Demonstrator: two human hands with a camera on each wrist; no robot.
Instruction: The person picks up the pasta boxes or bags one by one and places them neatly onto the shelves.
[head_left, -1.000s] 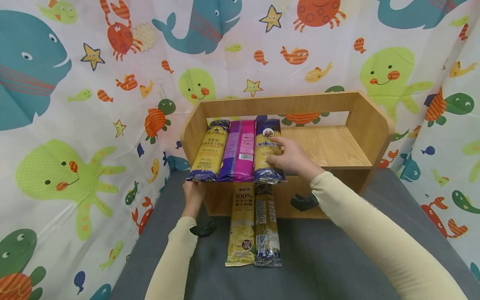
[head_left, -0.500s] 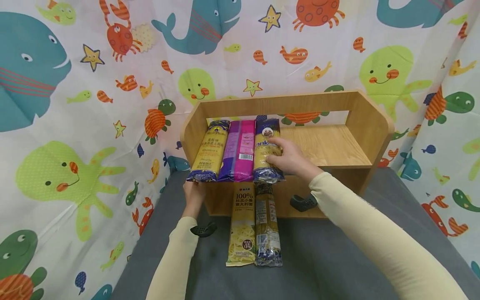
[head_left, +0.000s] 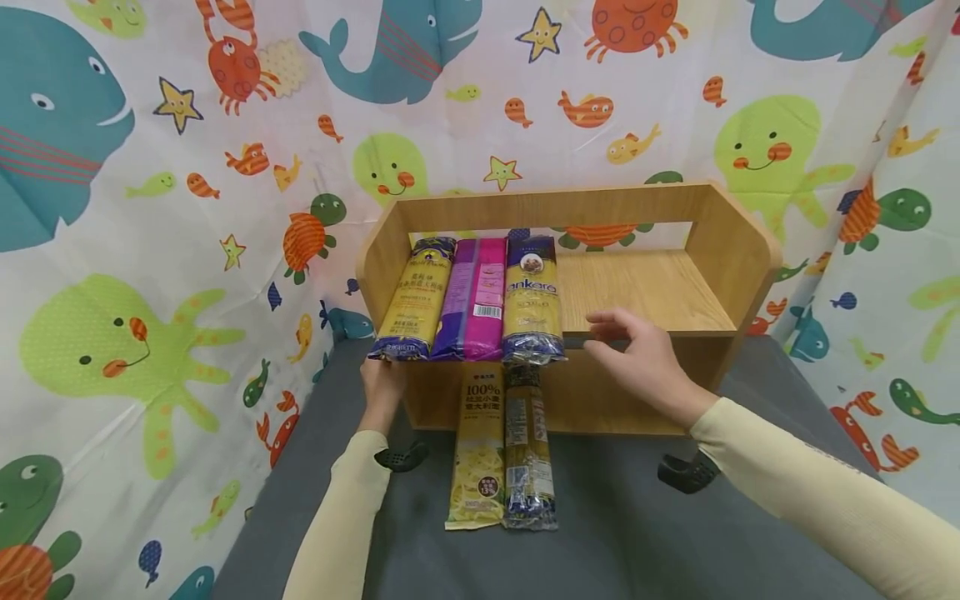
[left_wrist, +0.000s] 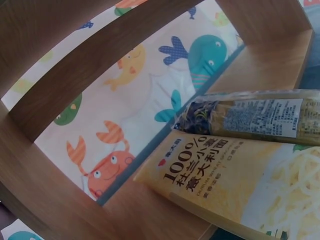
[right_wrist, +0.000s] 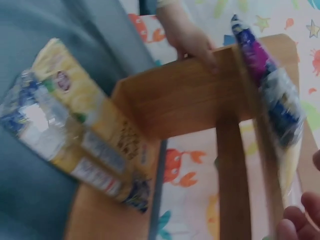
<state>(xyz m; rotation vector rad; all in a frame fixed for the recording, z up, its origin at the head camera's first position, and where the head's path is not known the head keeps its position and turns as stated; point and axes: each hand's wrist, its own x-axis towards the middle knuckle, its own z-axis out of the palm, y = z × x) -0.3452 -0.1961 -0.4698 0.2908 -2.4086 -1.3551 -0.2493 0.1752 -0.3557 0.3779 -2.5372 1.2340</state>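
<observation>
Three pasta packs lie side by side on the upper board of a wooden shelf (head_left: 637, 287): a yellow-and-blue spaghetti pack (head_left: 417, 296), a pink-and-purple pack (head_left: 480, 292) and a yellow-and-blue "ankara" pack (head_left: 532, 292). My right hand (head_left: 648, 358) hovers in front of the shelf, right of the ankara pack, fingers loosely bent and holding nothing. My left hand (head_left: 382, 387) grips the shelf's left side panel (right_wrist: 185, 95); the right wrist view shows a finger over its edge. Below, a yellow pasta pack (head_left: 477, 467) and a clear-wrapped pasta pack (head_left: 528, 467) stick out of the lower level.
The shelf stands on a grey cloth surface (head_left: 600, 517). Behind and beside it hangs a curtain (head_left: 480, 125) printed with sea animals. Bare board shows on the upper level, right of the ankara pack.
My right hand has let go of the ankara pack and moved right and toward me. The pack stays on the upper board. My left hand remains at the shelf's left side.
</observation>
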